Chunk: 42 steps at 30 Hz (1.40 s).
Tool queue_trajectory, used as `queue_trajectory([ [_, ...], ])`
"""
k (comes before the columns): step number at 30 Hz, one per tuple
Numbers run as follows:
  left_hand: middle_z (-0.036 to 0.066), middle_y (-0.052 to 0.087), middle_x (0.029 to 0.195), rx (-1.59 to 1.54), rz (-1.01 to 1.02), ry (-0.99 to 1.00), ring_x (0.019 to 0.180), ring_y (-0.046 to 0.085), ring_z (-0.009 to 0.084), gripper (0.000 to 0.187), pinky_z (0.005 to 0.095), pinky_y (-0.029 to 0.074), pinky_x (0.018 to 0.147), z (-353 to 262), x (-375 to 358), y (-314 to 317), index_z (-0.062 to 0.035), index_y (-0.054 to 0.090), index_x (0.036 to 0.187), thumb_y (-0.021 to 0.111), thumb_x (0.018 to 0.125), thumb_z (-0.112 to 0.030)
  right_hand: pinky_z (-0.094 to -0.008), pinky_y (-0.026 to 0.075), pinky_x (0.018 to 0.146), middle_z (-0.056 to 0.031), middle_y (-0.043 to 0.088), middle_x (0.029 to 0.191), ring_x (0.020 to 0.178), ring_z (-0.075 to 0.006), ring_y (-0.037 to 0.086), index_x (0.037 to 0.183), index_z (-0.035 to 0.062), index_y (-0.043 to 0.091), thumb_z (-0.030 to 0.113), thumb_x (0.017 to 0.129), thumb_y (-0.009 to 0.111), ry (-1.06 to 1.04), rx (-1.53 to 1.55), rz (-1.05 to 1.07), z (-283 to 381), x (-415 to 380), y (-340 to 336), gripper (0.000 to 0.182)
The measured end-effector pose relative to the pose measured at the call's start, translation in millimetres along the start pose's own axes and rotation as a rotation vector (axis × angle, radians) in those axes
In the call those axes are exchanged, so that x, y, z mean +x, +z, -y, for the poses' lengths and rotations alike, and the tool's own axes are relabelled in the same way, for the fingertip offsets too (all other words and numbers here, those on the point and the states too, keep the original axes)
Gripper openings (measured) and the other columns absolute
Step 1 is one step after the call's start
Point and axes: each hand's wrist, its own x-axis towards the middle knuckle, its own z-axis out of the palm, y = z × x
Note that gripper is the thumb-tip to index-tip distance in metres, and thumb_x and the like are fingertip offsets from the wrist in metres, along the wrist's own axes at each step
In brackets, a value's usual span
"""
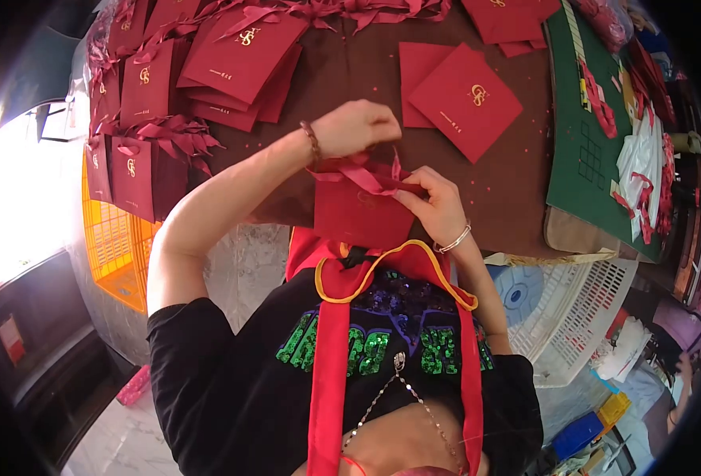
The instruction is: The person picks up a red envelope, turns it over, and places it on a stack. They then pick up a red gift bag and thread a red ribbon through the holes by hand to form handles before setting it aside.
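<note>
A small dark red paper gift bag [358, 216] lies at the near edge of the brown tabletop, right in front of my body. Across its top runs a loose red ribbon [360, 176], one end of it sticking up. My right hand [436, 205], with a silver bangle at the wrist, pinches the bag's upper right edge beside the ribbon. Above the bag's top edge is my left hand [357, 128], wearing a beaded bracelet. Its fingers are curled closed, and whatever they may hold is hidden.
Flat red bags [466, 101] lie beyond my right hand. More bags [243, 47] with ribbons are stacked at the left. A green cutting mat [576, 174] covers the table's right side. Below stand an orange crate [116, 246] and a white plastic basket [580, 317].
</note>
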Motion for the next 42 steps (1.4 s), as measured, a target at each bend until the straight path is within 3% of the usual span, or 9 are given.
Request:
queue_trajectory([
  [8, 0.008, 0.063, 0.084, 0.115, 0.18, -0.084, 0.078, 0.058, 0.013, 0.023, 0.0275, 0.046, 0.069, -8, -47, -21, 0.0005, 0.062, 0.093, 0.062, 0.084, -0.02, -0.0214, 0.041, 0.061, -0.0005, 0.055, 0.074, 0.07, -0.0056, 0.05, 0.083, -0.0005, 0.06, 0.004, 0.077, 0.068, 0.11, 0.081, -0.04, -16, -2, -4, 0.012],
  [11, 0.007, 0.059, 0.079, 0.433, -0.321, 0.341, 0.076, 0.058, 0.0226, 0.017, 0.0321, 0.044, 0.07, -2, -56, -8, -0.0046, 0.061, 0.084, 0.068, 0.074, -0.017, -0.0213, 0.041, 0.061, -0.0001, 0.054, 0.073, 0.07, -0.0054, 0.049, 0.083, -0.0004, 0.059, 0.005, 0.077, 0.068, 0.116, 0.066, -0.037, -15, -1, -3, 0.012],
  [14, 0.004, 0.059, 0.084, 0.816, -0.27, 0.601, 0.077, 0.058, 0.0191, 0.016, 0.0309, 0.042, 0.071, -26, -81, 3, -0.0091, 0.061, 0.082, 0.068, 0.073, -0.02, -0.0211, 0.04, 0.061, 0.0002, 0.054, 0.073, 0.069, -0.0055, 0.049, 0.084, 0.0, 0.059, 0.005, 0.078, 0.068, 0.099, 0.026, -0.054, -14, 0, -5, 0.012],
  [18, 0.003, 0.059, 0.086, 0.708, 0.107, 0.584, 0.075, 0.057, 0.0185, 0.014, 0.0315, 0.042, 0.069, -25, -102, 28, -0.0105, 0.061, 0.082, 0.066, 0.074, -0.02, -0.0206, 0.039, 0.06, -0.0005, 0.054, 0.076, 0.069, -0.006, 0.048, 0.083, 0.0005, 0.058, 0.005, 0.078, 0.066, 0.095, 0.041, -0.02, -16, 1, -7, 0.011],
  [22, 0.009, 0.062, 0.085, 0.523, -0.48, 0.295, 0.073, 0.059, 0.0246, 0.019, 0.0335, 0.045, 0.063, -21, -71, 3, -0.0081, 0.061, 0.097, 0.061, 0.082, -0.019, -0.0205, 0.039, 0.061, -0.0024, 0.054, 0.08, 0.071, -0.0082, 0.049, 0.084, 0.0, 0.058, 0.005, 0.078, 0.066, 0.062, 0.052, 0.039, -6, 4, -5, 0.012],
  [26, 0.004, 0.064, 0.085, -0.324, 0.128, -0.162, 0.073, 0.058, 0.012, 0.045, 0.027, 0.045, 0.064, -6, -28, -14, -0.0081, 0.042, 0.131, 0.055, 0.089, -0.022, -0.0226, 0.04, 0.064, -0.0051, 0.055, 0.083, 0.073, -0.0124, 0.051, 0.085, -0.0007, 0.057, 0.004, 0.077, 0.066, -0.044, 0.022, 0.089, -1, 7, -4, 0.012],
  [30, 0.003, 0.064, 0.084, -0.079, 0.328, 0.197, 0.072, 0.055, 0.0056, 0.033, 0.0206, 0.042, 0.062, 6, -3, -3, -0.0046, 0.057, 0.117, 0.058, 0.087, -0.018, -0.0241, 0.042, 0.067, -0.0054, 0.056, 0.086, 0.076, -0.013, 0.054, 0.084, -0.001, 0.058, 0.005, 0.077, 0.065, -0.082, 0.08, 0.093, -8, 8, -3, 0.012],
  [38, -0.003, 0.055, 0.069, -0.137, 0.238, 0.021, 0.06, 0.047, 0.0041, 0.019, 0.0211, 0.039, 0.053, 0, -1, 0, -0.0022, 0.059, 0.083, 0.057, 0.089, -0.02, -0.0243, 0.045, 0.078, -0.0035, 0.054, 0.092, 0.088, -0.0088, 0.052, 0.106, 0.0051, 0.044, 0.001, 0.079, 0.066, 0.121, 0.259, 0.098, -17, 3, 13, 0.035],
  [42, -0.007, 0.044, 0.063, -0.464, -0.204, -0.015, 0.051, 0.036, 0.0018, 0.022, 0.0187, 0.031, 0.046, 5, 17, -28, -0.0071, 0.055, 0.081, 0.053, 0.092, -0.025, -0.0239, 0.046, 0.079, -0.0027, 0.049, 0.099, 0.092, -0.0086, 0.051, 0.107, 0.0062, 0.039, -0.005, 0.076, 0.067, 0.113, 0.284, 0.107, -15, -3, 15, 0.043],
])
